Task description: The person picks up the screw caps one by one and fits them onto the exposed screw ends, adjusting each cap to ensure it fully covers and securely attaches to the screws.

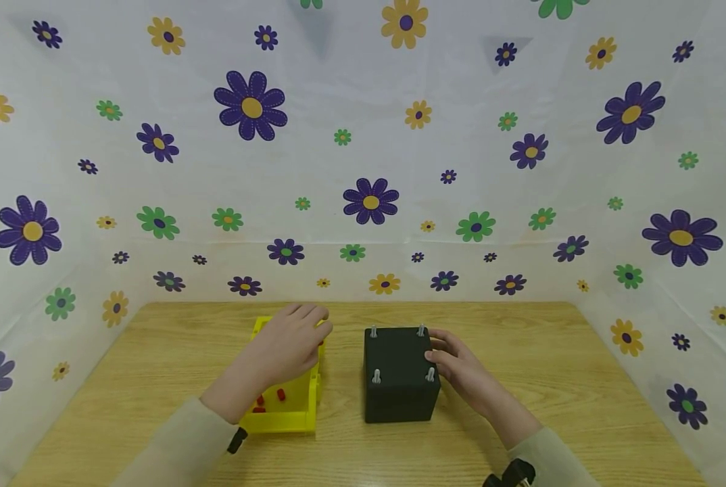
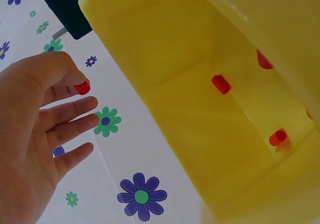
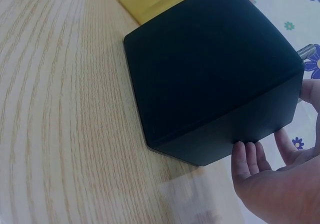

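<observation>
left grip: left hand [image 1: 286,345] pinches a small red cap [image 2: 82,87] between thumb and forefinger; the other fingers [image 2: 75,129] lie straight and spread.
right grip: right hand [image 1: 457,365] rests against the right side of the black block [image 1: 399,375], fingers [image 3: 246,156] lightly bent on its lower edge, thumb up near a top corner; it braces the block rather than wrapping it.
left hand position: over the far half of the yellow bin [image 1: 290,406], at 9 o'clock from the block.
black block: stands on the wooden table [image 1: 156,379] just right of centre, squarely upright, apart from the bin by a narrow strip of table.
studs: four grey threaded studs [image 1: 376,376] stand up from the block's top, one at each corner; in the head view none carries a red cap.
yellow bin: open-topped, at 9 o'clock of the block; several more red caps [image 2: 220,83] lie loose on its floor.
sleeves: both forearms in pale sleeves [image 1: 180,439], entering from 6 o'clock.
surround: white sheet printed with purple, green and yellow flowers [image 1: 250,105] on three sides of the table.
</observation>
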Tool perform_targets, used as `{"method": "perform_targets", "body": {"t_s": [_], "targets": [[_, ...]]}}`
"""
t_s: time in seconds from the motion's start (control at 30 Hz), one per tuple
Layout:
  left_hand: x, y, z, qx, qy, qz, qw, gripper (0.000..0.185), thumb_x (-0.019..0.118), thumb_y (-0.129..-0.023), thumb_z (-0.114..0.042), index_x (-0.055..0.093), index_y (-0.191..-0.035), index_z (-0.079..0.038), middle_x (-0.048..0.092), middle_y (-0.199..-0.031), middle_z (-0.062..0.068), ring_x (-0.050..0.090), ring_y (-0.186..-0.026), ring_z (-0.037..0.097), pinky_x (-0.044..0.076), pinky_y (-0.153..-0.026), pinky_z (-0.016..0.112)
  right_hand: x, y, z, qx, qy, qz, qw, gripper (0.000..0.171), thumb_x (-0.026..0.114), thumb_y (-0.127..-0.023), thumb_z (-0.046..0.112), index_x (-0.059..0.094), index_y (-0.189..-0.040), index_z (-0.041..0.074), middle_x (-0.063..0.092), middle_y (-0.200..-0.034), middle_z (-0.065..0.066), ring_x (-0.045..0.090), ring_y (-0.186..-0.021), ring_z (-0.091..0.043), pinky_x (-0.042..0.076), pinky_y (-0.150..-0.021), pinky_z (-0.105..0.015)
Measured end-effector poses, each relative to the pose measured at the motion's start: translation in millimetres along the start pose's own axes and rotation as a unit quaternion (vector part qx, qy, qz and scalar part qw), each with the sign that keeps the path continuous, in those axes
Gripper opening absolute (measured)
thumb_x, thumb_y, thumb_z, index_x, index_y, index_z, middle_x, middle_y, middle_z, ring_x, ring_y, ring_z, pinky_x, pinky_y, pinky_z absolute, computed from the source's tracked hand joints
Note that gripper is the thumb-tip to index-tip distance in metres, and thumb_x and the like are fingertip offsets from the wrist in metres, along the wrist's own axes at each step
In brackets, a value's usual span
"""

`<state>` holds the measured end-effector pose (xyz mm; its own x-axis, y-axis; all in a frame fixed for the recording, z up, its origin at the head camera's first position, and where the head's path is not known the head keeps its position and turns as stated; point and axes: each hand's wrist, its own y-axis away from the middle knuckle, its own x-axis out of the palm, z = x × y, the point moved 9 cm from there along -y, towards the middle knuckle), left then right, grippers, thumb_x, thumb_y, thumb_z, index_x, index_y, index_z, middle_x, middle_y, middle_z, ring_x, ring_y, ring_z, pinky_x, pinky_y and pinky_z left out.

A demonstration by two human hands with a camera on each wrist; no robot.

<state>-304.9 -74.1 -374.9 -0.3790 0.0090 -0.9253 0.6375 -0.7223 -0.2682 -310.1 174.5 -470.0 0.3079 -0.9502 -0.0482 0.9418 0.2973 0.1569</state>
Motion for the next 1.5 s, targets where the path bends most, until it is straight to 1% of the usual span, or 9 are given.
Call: {"method": "perform_targets", "body": {"t_s": [0.07, 0.2, 0.53, 0.77, 0.87, 1.07, 1.3, 1.5], "targets": [[0.0, -0.8, -0.4, -0.001, 0.001, 0.000, 1.0000, 0.024, 0.075, -0.093, -0.015, 0.071, -0.115, -0.008, 0.070, -0.125, 0.010, 0.066, -0.121, 0.029, 0.053, -0.113, 0.047, 0, 0, 0, 0.001, 0.000, -0.001, 1.000, 0.068, 0.057, -0.105, 0.019, 0.027, -0.164, 0.003, 0.034, -0.165, -0.026, 0.059, -0.128, -0.020, 0.045, -0.116, -0.034], [-3.4, -5.1, -2.7, 0.005, -0.002, -0.013, 0.9999, 0.022, 0.075, -0.092, -0.013, 0.071, -0.113, -0.009, 0.071, -0.124, 0.009, 0.066, -0.119, 0.029, 0.054, -0.110, 0.046, 1, 0, -1, 0.000, 0.001, -0.001, 1.000, 0.068, 0.057, -0.105, 0.019, 0.027, -0.164, 0.002, 0.034, -0.165, -0.027, 0.059, -0.127, -0.019, 0.046, -0.115, -0.034], [-15.8, -22.1, -9.4, 0.014, -0.009, -0.029, 0.9994, 0.017, 0.077, -0.091, -0.016, 0.070, -0.106, -0.012, 0.070, -0.121, 0.007, 0.066, -0.116, 0.027, 0.055, -0.108, 0.042, 0, -1, -1, 0.005, 0.003, -0.006, 1.000, 0.067, 0.057, -0.105, 0.019, 0.028, -0.163, 0.003, 0.034, -0.166, -0.025, 0.059, -0.129, -0.020, 0.043, -0.119, -0.037], [-20.3, -32.4, -14.4, 0.012, -0.007, -0.025, 0.9996, 0.016, 0.075, -0.093, -0.016, 0.071, -0.108, -0.013, 0.070, -0.124, 0.006, 0.065, -0.120, 0.026, 0.054, -0.111, 0.042, 2, 0, 0, 0.004, -0.001, -0.002, 1.000, 0.067, 0.057, -0.105, 0.019, 0.027, -0.163, 0.002, 0.034, -0.166, -0.026, 0.059, -0.126, -0.017, 0.046, -0.114, -0.030], [-21.2, -34.9, -16.3, 0.014, -0.004, -0.029, 0.9995, 0.016, 0.075, -0.093, -0.016, 0.070, -0.108, -0.014, 0.070, -0.126, 0.005, 0.065, -0.121, 0.026, 0.053, -0.112, 0.042, 2, 0, 1, 0.003, 0.002, -0.003, 1.000, 0.067, 0.057, -0.105, 0.020, 0.028, -0.163, 0.002, 0.035, -0.165, -0.026, 0.059, -0.127, -0.017, 0.046, -0.113, -0.030], [-23.4, -37.6, -18.8, 0.021, -0.004, -0.047, 0.9987, 0.015, 0.074, -0.093, -0.014, 0.069, -0.106, -0.014, 0.069, -0.126, 0.006, 0.065, -0.121, 0.026, 0.052, -0.113, 0.043, 0, -1, -1, 0.006, 0.002, -0.007, 1.000, 0.066, 0.057, -0.105, 0.019, 0.029, -0.163, 0.004, 0.035, -0.166, -0.025, 0.058, -0.129, -0.020, 0.044, -0.117, -0.035], [-26.4, -41.5, -21.4, 0.022, -0.012, -0.047, 0.9986, 0.013, 0.073, -0.093, -0.015, 0.069, -0.106, -0.014, 0.070, -0.125, 0.005, 0.065, -0.120, 0.025, 0.053, -0.112, 0.041, 1, 0, 1, -0.002, 0.000, 0.000, 1.000, 0.067, 0.056, -0.105, 0.019, 0.027, -0.163, 0.002, 0.034, -0.165, -0.027, 0.058, -0.129, -0.020, 0.046, -0.115, -0.033], [-28.5, -45.6, -26.3, 0.030, -0.026, -0.047, 0.9981, 0.015, 0.074, -0.093, -0.017, 0.070, -0.107, -0.014, 0.070, -0.124, 0.004, 0.065, -0.118, 0.024, 0.054, -0.110, 0.040, 2, 1, 3, -0.006, -0.002, 0.004, 1.000, 0.067, 0.056, -0.106, 0.019, 0.027, -0.163, 0.002, 0.034, -0.166, -0.027, 0.059, -0.128, -0.019, 0.047, -0.114, -0.032]]}}
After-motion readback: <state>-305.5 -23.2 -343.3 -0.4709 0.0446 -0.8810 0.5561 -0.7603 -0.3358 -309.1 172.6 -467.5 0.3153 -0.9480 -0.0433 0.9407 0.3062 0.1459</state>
